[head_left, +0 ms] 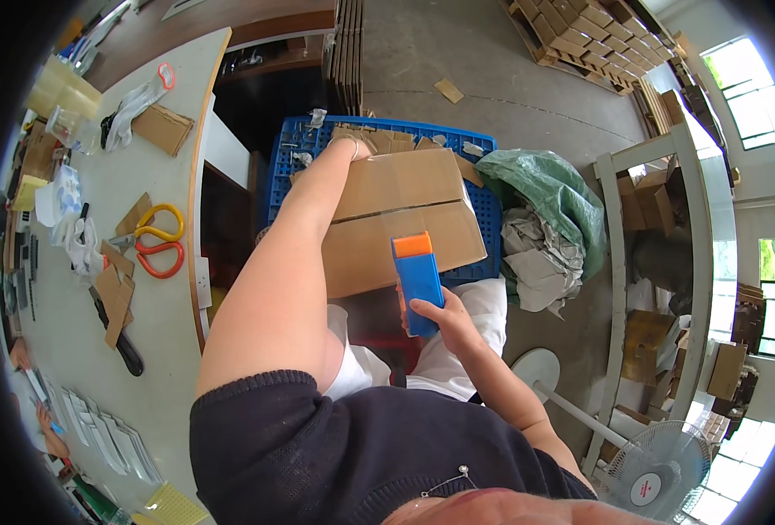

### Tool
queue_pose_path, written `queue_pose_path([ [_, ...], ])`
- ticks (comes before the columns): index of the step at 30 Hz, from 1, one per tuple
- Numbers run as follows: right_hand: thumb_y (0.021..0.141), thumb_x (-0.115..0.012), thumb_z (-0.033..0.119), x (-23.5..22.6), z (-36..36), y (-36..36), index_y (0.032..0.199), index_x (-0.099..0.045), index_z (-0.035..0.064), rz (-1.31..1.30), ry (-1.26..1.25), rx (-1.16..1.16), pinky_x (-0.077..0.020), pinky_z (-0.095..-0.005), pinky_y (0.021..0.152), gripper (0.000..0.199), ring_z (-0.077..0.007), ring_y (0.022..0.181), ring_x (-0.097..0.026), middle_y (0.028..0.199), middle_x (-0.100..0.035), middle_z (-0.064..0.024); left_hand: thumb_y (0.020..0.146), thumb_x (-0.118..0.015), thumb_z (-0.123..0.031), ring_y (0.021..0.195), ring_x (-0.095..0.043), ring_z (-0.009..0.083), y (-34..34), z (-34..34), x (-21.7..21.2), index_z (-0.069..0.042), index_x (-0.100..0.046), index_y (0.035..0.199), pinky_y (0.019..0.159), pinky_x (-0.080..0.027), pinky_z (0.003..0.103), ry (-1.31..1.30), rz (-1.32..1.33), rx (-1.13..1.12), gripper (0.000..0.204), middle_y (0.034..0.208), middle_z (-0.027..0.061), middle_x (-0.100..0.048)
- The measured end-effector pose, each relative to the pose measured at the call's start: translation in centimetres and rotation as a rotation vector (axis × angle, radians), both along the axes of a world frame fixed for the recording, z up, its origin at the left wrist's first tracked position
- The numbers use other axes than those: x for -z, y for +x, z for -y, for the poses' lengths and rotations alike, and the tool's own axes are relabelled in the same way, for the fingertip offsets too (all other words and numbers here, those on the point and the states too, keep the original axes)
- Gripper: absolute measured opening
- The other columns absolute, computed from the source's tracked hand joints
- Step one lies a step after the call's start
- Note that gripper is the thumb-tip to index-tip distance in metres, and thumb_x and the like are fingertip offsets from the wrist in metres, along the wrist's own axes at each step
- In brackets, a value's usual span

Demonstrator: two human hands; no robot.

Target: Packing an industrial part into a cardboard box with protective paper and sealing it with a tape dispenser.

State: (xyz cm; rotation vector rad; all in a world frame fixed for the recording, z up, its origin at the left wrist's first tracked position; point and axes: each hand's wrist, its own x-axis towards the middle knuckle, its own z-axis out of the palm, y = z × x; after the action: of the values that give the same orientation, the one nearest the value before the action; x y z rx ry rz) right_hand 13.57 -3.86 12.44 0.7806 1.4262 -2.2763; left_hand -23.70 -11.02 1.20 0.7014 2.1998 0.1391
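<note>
A closed brown cardboard box (396, 249) lies tilted in front of my knees, with a dark seam running across its top. My right hand (447, 317) is wrapped round a blue and orange hand-held tape dispenser (420, 284), its orange end over the near part of the box. My left arm reaches forward across the box's left side. At the far left corner of the box, my left hand (354, 149) rests against the cardboard; its fingers are mostly hidden.
Beneath the box is a blue plastic pallet (287, 166) with cardboard scraps. To the left, a table (177, 289) bears scissors (158, 241) and a black-handled knife (126, 350). A green sack (571, 197) of crumpled paper, a fan (659, 468) and a shelf rack (694, 219) stand right.
</note>
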Motion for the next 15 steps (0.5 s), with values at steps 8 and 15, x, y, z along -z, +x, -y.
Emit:
queue_pose_path([
  [8, 0.078, -0.068, 0.023, 0.5, 0.5, 4.3, 0.107, -0.051, 0.0011, -0.055, -0.078, -0.018, -0.0510, -0.0296, 0.065, 0.041, -0.0172, 0.071, -0.062, 0.083, -0.061, -0.0095, 0.092, -0.034, -0.043, 0.119, -0.044, 0.0294, 3.3, -0.5, 1.4, -0.009, -0.048, 0.125, 0.100, -0.034, 0.042, 0.453, -0.277, 0.205, 0.050, 0.129, 0.0134, -0.048],
  [15, 0.078, -0.069, 0.026, -1.9, 1.8, 14.3, 0.112, -0.049, 0.0003, 0.054, 0.013, -0.041, -0.0511, -0.0320, 0.068, 0.047, -0.0173, 0.075, -0.061, 0.087, -0.059, -0.0102, 0.091, -0.028, -0.053, 0.137, -0.013, 0.0280, 10.9, 1.0, -3.3, -0.014, -0.014, 0.143, 0.106, -0.014, 0.056, 0.197, -0.503, 0.338, 0.067, 0.150, 0.0089, -0.007],
])
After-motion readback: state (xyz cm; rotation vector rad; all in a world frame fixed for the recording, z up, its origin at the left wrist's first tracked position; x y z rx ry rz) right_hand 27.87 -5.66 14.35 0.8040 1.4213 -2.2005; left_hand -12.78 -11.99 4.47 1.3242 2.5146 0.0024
